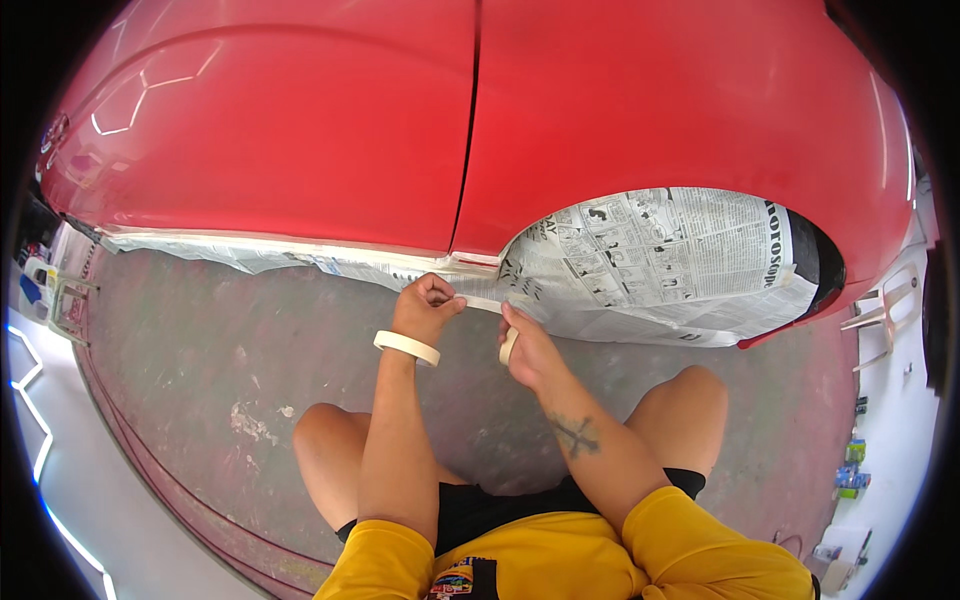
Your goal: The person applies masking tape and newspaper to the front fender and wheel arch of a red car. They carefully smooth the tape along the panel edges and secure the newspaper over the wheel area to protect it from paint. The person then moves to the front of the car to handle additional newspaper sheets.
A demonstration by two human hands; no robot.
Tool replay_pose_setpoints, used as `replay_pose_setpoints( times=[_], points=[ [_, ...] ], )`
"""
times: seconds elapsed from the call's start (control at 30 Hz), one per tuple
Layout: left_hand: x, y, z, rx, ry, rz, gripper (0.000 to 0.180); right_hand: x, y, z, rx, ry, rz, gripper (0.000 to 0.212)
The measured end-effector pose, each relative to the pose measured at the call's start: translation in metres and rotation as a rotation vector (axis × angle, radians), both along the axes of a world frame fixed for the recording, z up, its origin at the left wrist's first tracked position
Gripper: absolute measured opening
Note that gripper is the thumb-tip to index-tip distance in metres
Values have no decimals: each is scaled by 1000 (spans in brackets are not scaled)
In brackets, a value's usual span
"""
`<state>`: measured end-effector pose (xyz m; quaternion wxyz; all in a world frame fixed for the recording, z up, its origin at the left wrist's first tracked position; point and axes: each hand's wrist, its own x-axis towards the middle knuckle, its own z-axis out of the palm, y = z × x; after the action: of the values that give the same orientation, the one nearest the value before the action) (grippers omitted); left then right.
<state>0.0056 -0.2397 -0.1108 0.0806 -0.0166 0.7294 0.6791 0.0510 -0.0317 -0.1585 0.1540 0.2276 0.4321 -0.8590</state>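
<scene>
A short strip of cream masking tape (481, 303) is stretched between my two hands, just below the red car's lower edge. My left hand (424, 308) pinches one end between thumb and fingers. A wide roll of tape (407, 347) hangs round my left wrist like a bracelet. The other end of the strip is at my right hand (529, 350), whose fingers close round a smaller tape roll (509, 346). Newspaper (660, 250) covers the wheel area right in front of my right hand. More newspaper (340, 265) runs taped along the sill to the left.
The red car body (300, 130) fills the upper view, with a dark vertical panel gap. Beneath me lies a stained grey floor (220, 350). A plastic chair (880, 318) and several small containers (853, 480) stand by the right wall. A metal stand (72, 305) is at the left.
</scene>
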Motion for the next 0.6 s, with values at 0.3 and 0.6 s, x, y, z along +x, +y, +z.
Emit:
replay_pose_setpoints(
  times=[0.3,0.6],
  points=[
    [-20,12,-12,-46,167,155,19,-39,-39,14,299,239,-295,16],
    [-25,22,-4,-74,203,243,10,-46,-44,8,461,277,-376,17]
  ],
)
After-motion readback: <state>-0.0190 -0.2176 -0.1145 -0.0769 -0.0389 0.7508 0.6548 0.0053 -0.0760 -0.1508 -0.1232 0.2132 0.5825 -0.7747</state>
